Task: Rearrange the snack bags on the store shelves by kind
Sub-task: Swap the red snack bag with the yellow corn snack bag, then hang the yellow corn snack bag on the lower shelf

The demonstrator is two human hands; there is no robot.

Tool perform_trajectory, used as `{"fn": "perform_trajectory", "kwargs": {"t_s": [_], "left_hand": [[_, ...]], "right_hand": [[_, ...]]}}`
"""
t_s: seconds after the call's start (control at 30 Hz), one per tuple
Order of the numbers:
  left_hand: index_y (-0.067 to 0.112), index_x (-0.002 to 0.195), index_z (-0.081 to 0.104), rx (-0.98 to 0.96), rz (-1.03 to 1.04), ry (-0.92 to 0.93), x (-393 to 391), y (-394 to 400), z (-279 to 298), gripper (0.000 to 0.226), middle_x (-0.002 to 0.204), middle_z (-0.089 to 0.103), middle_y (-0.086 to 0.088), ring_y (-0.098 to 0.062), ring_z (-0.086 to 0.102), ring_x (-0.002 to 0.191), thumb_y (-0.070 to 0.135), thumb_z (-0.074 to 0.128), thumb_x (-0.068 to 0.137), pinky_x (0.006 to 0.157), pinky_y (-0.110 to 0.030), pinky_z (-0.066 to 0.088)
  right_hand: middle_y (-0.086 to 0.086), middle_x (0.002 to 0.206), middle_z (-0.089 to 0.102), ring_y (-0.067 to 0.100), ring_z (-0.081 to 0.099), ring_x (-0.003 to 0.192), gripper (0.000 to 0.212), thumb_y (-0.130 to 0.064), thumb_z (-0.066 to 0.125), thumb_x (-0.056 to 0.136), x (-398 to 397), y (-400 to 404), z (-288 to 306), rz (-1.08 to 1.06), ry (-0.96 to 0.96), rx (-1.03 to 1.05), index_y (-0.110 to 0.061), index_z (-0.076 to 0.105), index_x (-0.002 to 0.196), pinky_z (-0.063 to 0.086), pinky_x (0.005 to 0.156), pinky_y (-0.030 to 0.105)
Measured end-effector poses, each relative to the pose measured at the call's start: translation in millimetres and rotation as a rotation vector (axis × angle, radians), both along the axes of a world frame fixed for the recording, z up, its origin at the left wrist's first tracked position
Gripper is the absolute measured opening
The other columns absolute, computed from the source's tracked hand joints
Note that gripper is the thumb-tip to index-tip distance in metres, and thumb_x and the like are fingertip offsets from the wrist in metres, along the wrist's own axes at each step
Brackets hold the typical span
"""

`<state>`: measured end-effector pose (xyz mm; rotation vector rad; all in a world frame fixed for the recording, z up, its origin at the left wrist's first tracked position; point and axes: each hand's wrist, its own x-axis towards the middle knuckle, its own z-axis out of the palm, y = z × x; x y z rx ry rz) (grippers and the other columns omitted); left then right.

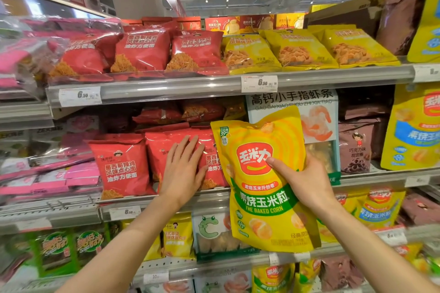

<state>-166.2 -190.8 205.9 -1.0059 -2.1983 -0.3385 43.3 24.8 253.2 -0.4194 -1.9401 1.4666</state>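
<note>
Right hand (307, 181) pinches corn bag (264, 188) mid-face, held before the middle shelf (214, 200). Left hand (183, 169), fingers spread, presses red bag (164, 150). Corn bag likely light, soft, slick film; edges probably hold best.

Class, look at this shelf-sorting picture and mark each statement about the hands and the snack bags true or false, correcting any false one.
1. The right hand grips a yellow baked corn bag. True.
2. The left hand pinches a pink packet. False: its straight fingers lie flat on a red noodle snack bag.
3. The top shelf shows red bags to the left of the yellow snack bags. True.
4. The held yellow bag stands on the shelf among the red bags. False: it is held in the air in front of the shelves.
5. The price tag on the top shelf reads 6.50. True.
</note>
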Motion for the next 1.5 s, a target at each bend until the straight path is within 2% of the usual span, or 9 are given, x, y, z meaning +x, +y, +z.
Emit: {"fn": "perform_trajectory", "kwargs": {"t_s": [0.17, 0.3, 0.47, 0.63, 0.8, 1.07, 1.17, 1.3, 1.5], "left_hand": [[0.013, 0.137, 0.062, 0.317, -0.156, -0.162, 29.6, -9.7, 7.6, 0.044, 0.144, 0.058, -0.004, -0.024, 0.048, 0.138, 0.03, 0.066, 0.097, 0.116, -0.043, 0.039], [0.023, 0.135, 0.058, 0.626, -0.225, -0.823, 75.6, -14.5, 19.7, 0.047, 0.118, 0.068, 0.006, 0.0, 0.064, 0.103, 0.037, 0.073, 0.093, 0.089, -0.015, 0.05], [0.026, 0.142, 0.048, 0.685, -0.372, -1.294, 96.6, -30.4, 7.2, 0.077, 0.128, 0.072, 0.004, -0.01, 0.07, 0.117, 0.039, 0.08, 0.074, 0.098, -0.029, 0.057], [0.024, 0.124, 0.061, 0.813, -0.279, -1.317, 111.2, -63.6, -0.2, 0.057, 0.11, 0.08, 0.009, -0.011, 0.076, 0.101, 0.03, 0.081, 0.071, 0.08, -0.025, 0.061], [0.022, 0.118, 0.063, 0.881, -0.174, -1.299, 121.3, -106.8, -9.7, 0.057, 0.106, 0.08, 0.007, -0.012, 0.078, 0.096, 0.034, 0.083, 0.067, 0.083, -0.03, 0.061], [0.021, 0.122, 0.064, 0.956, -0.192, -1.338, 139.1, -144.2, -45.1, 0.062, 0.111, 0.08, 0.006, -0.013, 0.077, 0.1, 0.036, 0.084, 0.065, 0.086, -0.034, 0.058], [0.021, 0.129, 0.061, 0.984, -0.189, -1.409, 155.5, -136.4, -70.2, 0.067, 0.115, 0.079, 0.004, -0.017, 0.077, 0.103, 0.039, 0.082, 0.068, 0.088, -0.039, 0.059], [0.025, 0.133, 0.059, 0.976, -0.207, -1.466, 188.3, -103.4, -98.0, 0.054, 0.115, 0.079, 0.008, -0.013, 0.077, 0.102, 0.04, 0.072, 0.083, 0.08, -0.027, 0.061], [0.032, 0.128, 0.06, 0.94, -0.161, -1.533, 230.0, -33.1, -134.5, 0.043, 0.112, 0.079, 0.01, -0.011, 0.077, 0.098, 0.042, 0.07, 0.087, 0.075, -0.026, 0.061]], "right_hand": [[-0.015, 0.098, 0.074, 0.004, 0.074, 0.085, 0.03, -0.042, 0.083, 0.078, 0.8, 4.7, -4.3, 0.021, 0.013, -0.065, -0.038, 0.063, 0.1, 0.057, 0.072, 0.025], [-0.02, 0.084, 0.076, -0.002, 0.074, 0.078, 0.026, -0.033, 0.083, 0.08, 0.9, 0.0, -6.1, 0.096, 0.036, -0.132, -0.034, 0.066, 0.1, 0.056, 0.061, 0.013], [-0.011, 0.095, 0.08, 0.011, 0.077, 0.088, 0.028, -0.029, 0.082, 0.08, -11.0, -29.8, -19.6, 0.253, -0.004, -0.25, -0.028, 0.07, 0.105, 0.061, 0.073, 0.027], [-0.007, 0.101, 0.08, 0.013, 0.077, 0.091, 0.037, -0.037, 0.082, 0.072, -27.2, -69.9, -36.9, 0.367, -0.041, -0.328, -0.03, 0.07, 0.107, 0.061, 0.078, 0.033], [-0.005, 0.108, 0.079, 0.016, 0.076, 0.099, 0.047, -0.036, 0.081, 0.074, -31.0, -109.3, -42.1, 0.467, -0.091, -0.345, -0.027, 0.067, 0.118, 0.06, 0.087, 0.04], [-0.005, 0.107, 0.079, 0.015, 0.076, 0.098, 0.031, -0.027, 0.081, 0.083, -14.2, -146.5, -60.7, 0.428, -0.174, -0.325, -0.028, 0.069, 0.112, 0.062, 0.085, 0.036], [-0.007, 0.108, 0.079, 0.014, 0.075, 0.099, 0.031, -0.03, 0.079, 0.084, 5.5, -143.0, -84.7, 0.37, -0.229, -0.335, -0.029, 0.07, 0.113, 0.061, 0.087, 0.036], [-0.007, 0.11, 0.078, 0.014, 0.075, 0.102, 0.037, -0.044, 0.072, 0.088, 37.2, -124.1, -120.4, 0.229, -0.276, -0.423, -0.025, 0.071, 0.119, 0.059, 0.092, 0.039], [-0.006, 0.1, 0.08, 0.012, 0.077, 0.089, 0.032, -0.042, 0.063, 0.095, 82.2, -66.7, -159.9, 0.129, -0.322, -0.476, -0.019, 0.072, 0.115, 0.062, 0.075, 0.028]]}}
